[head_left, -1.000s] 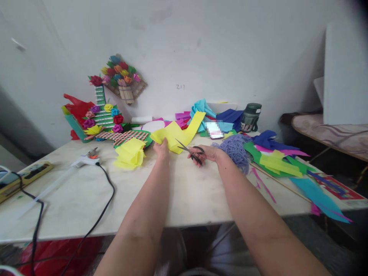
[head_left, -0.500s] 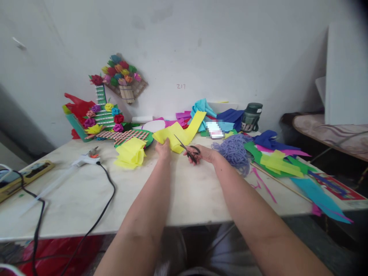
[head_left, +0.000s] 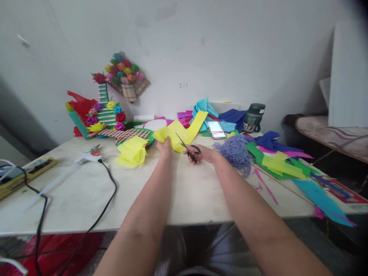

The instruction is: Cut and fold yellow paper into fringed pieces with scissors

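My left hand [head_left: 164, 147] is closed on the lower left part of a long yellow paper strip [head_left: 184, 135], which bends and runs up to the right. My right hand [head_left: 197, 154] grips black-handled scissors [head_left: 182, 142], their blades pointing up and left over the strip's lower edge. Left of my left hand lies a crumpled yellow paper piece [head_left: 132, 152]. Purple yarn [head_left: 236, 151] sits in a tangled heap to the right of my right hand.
A glue gun [head_left: 89, 156] with a black cable and a power strip [head_left: 37, 172] lie at left. Behind stands a flower-decorated craft [head_left: 107, 117]. A dark bottle [head_left: 254, 117], coloured papers [head_left: 276, 163] and a thin stick [head_left: 283, 183] are at right.
The whole view has shifted slightly, so the table things appear a little further right. Both hands keep their hold on the yellow strip and the scissors.
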Demonstrator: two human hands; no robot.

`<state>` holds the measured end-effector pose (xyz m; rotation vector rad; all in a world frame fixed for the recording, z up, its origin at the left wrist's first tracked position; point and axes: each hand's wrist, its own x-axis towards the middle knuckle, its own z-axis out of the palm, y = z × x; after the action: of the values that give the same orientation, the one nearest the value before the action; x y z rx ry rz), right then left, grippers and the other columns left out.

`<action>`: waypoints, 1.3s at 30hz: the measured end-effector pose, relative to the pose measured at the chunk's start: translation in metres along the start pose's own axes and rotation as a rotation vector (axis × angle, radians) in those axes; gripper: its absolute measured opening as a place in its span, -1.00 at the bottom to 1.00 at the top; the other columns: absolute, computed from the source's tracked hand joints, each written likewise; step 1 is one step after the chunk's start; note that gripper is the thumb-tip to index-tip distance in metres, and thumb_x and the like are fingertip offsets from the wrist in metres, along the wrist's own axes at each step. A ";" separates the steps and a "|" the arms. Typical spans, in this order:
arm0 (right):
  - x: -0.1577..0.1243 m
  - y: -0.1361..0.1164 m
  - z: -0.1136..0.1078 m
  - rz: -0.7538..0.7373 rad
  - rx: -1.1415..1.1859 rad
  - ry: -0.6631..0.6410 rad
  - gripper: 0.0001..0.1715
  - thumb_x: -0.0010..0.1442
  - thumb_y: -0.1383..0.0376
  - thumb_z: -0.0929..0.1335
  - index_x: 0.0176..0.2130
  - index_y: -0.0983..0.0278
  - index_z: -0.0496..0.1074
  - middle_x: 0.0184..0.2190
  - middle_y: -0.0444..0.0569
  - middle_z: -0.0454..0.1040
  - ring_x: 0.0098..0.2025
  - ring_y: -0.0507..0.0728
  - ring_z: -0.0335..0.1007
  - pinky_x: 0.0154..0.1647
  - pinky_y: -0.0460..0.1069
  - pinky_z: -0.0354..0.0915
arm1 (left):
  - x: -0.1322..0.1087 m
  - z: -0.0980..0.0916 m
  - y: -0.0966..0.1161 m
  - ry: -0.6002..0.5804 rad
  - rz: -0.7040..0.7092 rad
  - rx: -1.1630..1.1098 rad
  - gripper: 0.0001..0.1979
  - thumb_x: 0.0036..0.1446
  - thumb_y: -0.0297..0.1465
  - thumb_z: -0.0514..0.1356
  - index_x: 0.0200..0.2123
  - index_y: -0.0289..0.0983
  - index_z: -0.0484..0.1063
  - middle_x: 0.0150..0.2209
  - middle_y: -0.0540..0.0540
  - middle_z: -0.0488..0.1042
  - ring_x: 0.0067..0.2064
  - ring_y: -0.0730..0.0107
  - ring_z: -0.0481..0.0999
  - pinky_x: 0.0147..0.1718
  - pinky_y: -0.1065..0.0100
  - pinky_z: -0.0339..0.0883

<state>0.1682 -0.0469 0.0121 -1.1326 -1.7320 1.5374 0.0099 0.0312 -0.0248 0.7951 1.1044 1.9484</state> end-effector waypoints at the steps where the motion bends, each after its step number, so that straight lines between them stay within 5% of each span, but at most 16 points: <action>1: 0.000 0.000 0.000 0.001 -0.001 -0.002 -0.49 0.10 -0.04 0.20 -0.28 0.36 0.31 -0.63 -0.08 0.39 -0.67 -0.02 0.28 -0.76 -0.17 0.08 | 0.000 0.000 0.000 0.010 -0.005 0.001 -0.69 -0.11 -0.43 0.20 -0.22 -0.40 0.37 -0.21 -0.24 0.47 -0.25 0.31 0.49 -0.32 0.36 0.39; 24: 0.004 0.002 0.000 -0.058 0.043 0.090 -0.51 0.08 -0.01 0.26 -0.29 0.39 0.34 -0.67 -0.11 0.35 -0.71 -0.05 0.24 -0.77 -0.17 0.03 | 0.010 -0.001 -0.012 -0.011 0.042 -0.040 -0.71 -0.14 -0.47 0.22 -0.25 -0.40 0.39 -0.19 -0.24 0.47 -0.22 0.27 0.49 -0.23 0.30 0.37; 39: 0.003 0.003 -0.001 -0.014 0.036 -0.031 -0.43 0.05 -0.10 0.22 -0.27 0.35 0.31 -0.63 -0.09 0.37 -0.66 -0.01 0.30 -0.77 -0.17 0.06 | 0.009 -0.001 -0.010 0.001 0.075 -0.086 -0.72 -0.11 -0.48 0.21 -0.25 -0.42 0.39 -0.21 -0.24 0.47 -0.22 0.30 0.49 -0.22 0.32 0.36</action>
<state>0.1679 -0.0439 0.0085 -1.0820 -1.7217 1.5792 0.0074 0.0419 -0.0332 0.7989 0.9975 2.0442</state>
